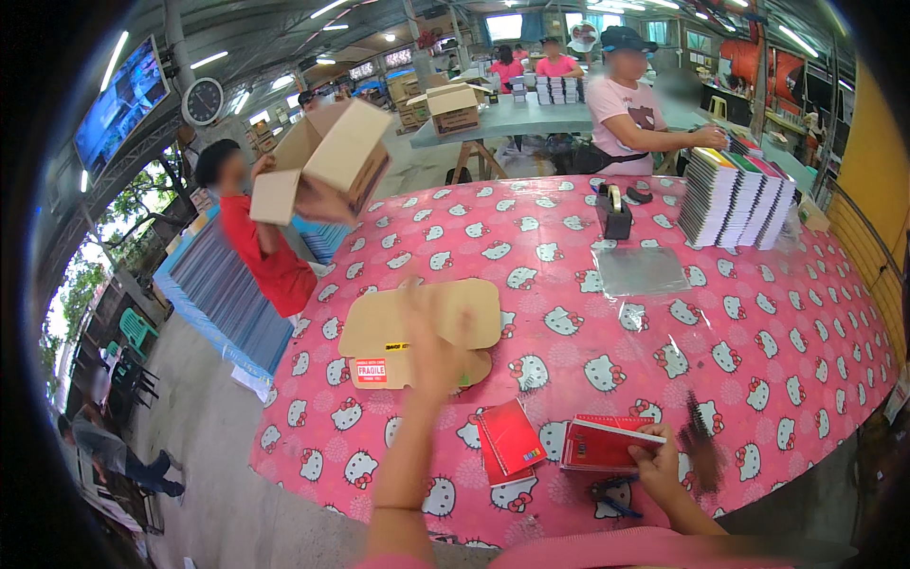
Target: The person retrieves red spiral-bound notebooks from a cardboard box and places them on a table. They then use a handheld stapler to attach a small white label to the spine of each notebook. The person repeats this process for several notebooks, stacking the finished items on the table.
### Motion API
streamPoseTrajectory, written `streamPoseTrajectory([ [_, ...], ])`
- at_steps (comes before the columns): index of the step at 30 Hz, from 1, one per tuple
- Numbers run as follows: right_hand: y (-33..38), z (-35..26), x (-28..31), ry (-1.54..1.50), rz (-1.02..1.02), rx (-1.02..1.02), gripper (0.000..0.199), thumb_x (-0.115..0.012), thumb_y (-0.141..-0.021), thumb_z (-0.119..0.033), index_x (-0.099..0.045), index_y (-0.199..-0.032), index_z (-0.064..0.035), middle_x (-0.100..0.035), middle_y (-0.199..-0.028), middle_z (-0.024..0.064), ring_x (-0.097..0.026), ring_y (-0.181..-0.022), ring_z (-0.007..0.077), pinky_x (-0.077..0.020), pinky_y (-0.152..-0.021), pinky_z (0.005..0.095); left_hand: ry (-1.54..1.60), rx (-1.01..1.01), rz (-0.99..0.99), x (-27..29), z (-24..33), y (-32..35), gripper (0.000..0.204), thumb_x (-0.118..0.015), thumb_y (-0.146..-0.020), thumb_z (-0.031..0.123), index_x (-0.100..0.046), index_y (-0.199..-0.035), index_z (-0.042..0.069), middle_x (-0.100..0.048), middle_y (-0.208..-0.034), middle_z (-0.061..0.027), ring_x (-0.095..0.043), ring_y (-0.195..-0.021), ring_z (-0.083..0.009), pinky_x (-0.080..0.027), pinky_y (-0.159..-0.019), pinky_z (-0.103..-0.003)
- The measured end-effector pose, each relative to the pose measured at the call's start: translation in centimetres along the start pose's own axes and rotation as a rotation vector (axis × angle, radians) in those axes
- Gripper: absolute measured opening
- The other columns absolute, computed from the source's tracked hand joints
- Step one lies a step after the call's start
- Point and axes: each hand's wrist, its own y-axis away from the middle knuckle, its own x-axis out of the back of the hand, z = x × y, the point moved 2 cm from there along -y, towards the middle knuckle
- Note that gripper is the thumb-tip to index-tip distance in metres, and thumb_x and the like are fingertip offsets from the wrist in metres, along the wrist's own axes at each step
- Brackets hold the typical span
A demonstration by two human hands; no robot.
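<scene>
My right hand pinches the right end of red spiral notebooks near the table's front edge. Just left of them, more red notebooks lie overlapping on the table. My left hand is over a flat folded brown cardboard piece bearing a red-and-white label. That hand is blurred, but its fingers look stretched out and apart, with nothing visible in them; whether it touches the cardboard is unclear. A small blue-handled tool lies below the held notebooks. Dark, coil-like strips lie to the right.
On the pink patterned table are a tape dispenser, a clear plastic sheet and tall stacks of spiral notebooks. A co-worker in red lifts an open carton at left. Another person handles the stacks.
</scene>
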Motion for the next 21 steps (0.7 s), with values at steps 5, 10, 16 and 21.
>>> streamPoseTrajectory([
  [5, 0.2, 0.2, -0.4, -0.053, 0.019, 0.019, 0.028, -0.061, -0.081, 0.003, -0.043, -0.099, -0.005, -0.053, -0.095, 0.0049, -0.052, -0.087, 0.012, -0.0437, -0.079, 0.0267, 0.292, -0.266, -0.579, -2.3, 14.5, 8.9, 0.06, -0.063, -0.079, 0.012, -0.04, -0.135, 0.009, -0.029, -0.144, -0.0161, -0.034, -0.128, -0.0367, -0.026, -0.102, -0.054],
  [10, 0.2, 0.2, 0.1, 0.077, -0.023, 0.011, 0.034, -0.062, -0.082, -0.002, -0.044, -0.111, -0.0016, -0.056, -0.101, 0.009, -0.057, -0.089, 0.014, -0.0468, -0.077, 0.0286, 0.016, -0.325, -0.785, -5.4, 17.6, 14.5, 0.06, -0.062, -0.081, 0.021, -0.04, -0.136, 0.011, -0.043, -0.132, -0.0112, -0.045, -0.115, -0.0291, -0.02, -0.105, -0.056],
  [16, -1.6, -5.9, 5.4, 0.532, -0.11, 0.256, 0.047, -0.068, -0.076, -0.005, -0.051, -0.119, 0.0027, -0.055, -0.113, 0.0163, -0.055, -0.102, 0.023, -0.0449, -0.088, 0.034, 0.06, -0.254, -0.75, -7.0, 15.8, 15.6, 0.047, -0.061, -0.084, 0.022, -0.048, -0.128, 0.013, -0.06, -0.102, -0.002, -0.055, -0.095, -0.0179, -0.024, -0.103, -0.05],
  [21, -3.6, 6.0, 14.1, 0.923, 0.409, -0.208, 0.052, -0.074, -0.073, -0.025, -0.057, -0.113, 0.0034, -0.054, -0.114, 0.0228, -0.052, -0.107, 0.0354, -0.0419, -0.091, 0.0385, 0.24, -0.111, -0.719, -6.8, 16.2, 15.8, 0.027, -0.065, -0.082, 0.02, -0.061, -0.108, 0.015, -0.063, -0.101, -0.0012, -0.057, -0.094, -0.0186, -0.025, -0.101, -0.045],
])
